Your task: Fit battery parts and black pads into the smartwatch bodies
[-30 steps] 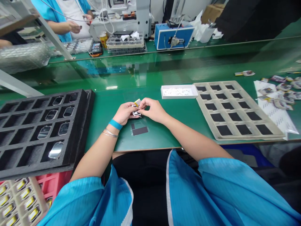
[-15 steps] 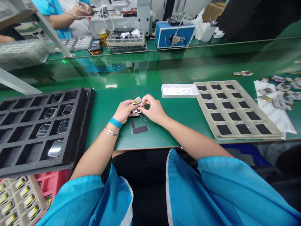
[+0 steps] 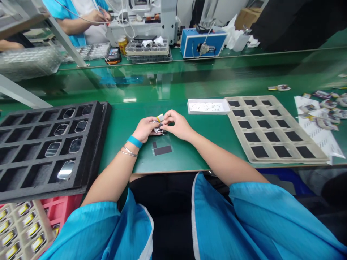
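My left hand [image 3: 144, 129] is closed around a small smartwatch body [image 3: 157, 129], holding it just above the green bench. A silver battery with yellow tape [image 3: 160, 117] sticks up from its far side. From the right, my right hand [image 3: 179, 126] reaches in with thumb and forefinger pinched together at the body's edge. Whatever lies between those fingertips is too small to make out. Just below the hands, a clear sheet bearing black film pieces [image 3: 163, 150] lies flat on the bench.
Left stands a black foam tray [image 3: 35, 141] with several watch faces. Beneath it, a beige tray [image 3: 24, 231] holds yellow-taped units. A white box [image 3: 208, 112] of tiny parts adjoins a beige tray with black pieces [image 3: 240, 142]. Loose assemblies [image 3: 329, 113] lie far right. A co-worker's hands [image 3: 100, 16] show opposite.
The camera view has shifted slightly, moving the whole scene a little down and right. Both hands stay at the watch body, with my right fingers only slightly changed in position.
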Tool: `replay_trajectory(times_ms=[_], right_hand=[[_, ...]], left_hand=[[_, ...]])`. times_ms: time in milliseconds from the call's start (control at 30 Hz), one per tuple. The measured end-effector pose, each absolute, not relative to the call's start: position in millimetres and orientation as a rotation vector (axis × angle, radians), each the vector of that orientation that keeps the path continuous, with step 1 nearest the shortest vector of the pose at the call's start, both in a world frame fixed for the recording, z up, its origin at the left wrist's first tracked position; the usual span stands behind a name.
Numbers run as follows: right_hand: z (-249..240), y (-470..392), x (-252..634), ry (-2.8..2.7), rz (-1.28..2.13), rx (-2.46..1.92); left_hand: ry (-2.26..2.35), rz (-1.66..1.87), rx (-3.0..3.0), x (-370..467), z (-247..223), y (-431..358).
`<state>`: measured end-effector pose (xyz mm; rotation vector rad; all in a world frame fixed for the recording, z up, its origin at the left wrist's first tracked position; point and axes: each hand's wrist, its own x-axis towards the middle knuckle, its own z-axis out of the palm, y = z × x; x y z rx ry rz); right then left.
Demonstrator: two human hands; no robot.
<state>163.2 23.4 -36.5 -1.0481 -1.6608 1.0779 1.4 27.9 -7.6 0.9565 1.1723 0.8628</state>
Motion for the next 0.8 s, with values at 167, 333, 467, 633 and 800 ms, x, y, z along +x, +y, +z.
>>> replay_trajectory(times_ms=[167,333,467,633,800], right_hand=[[-35.0,20.6,160.5,-1.683,0.961,-1.098],[-33.6,16.2,157.3,-1.742,0.834,-1.114],[-29.3,9.6,151.0,-1.895,0.545,-1.19],[-31.7,16.4,152.5,-1.832,0.312,-1.3],[-43.4,37.7,164.2,-1.593,0.903,-1.164]], left_hand=[[1.194,0.85,0.963,2.0,-6.6,27.0],[1.185,0.869,0.945,3.0,-7.1,26.9],[1.153,0.895,0.888,2.5,-9.5,28.0],[1.124,0.903,0.887,0.3,-12.9,29.7],[1.137,0.84,0.953,-0.6,-13.4,30.9]])
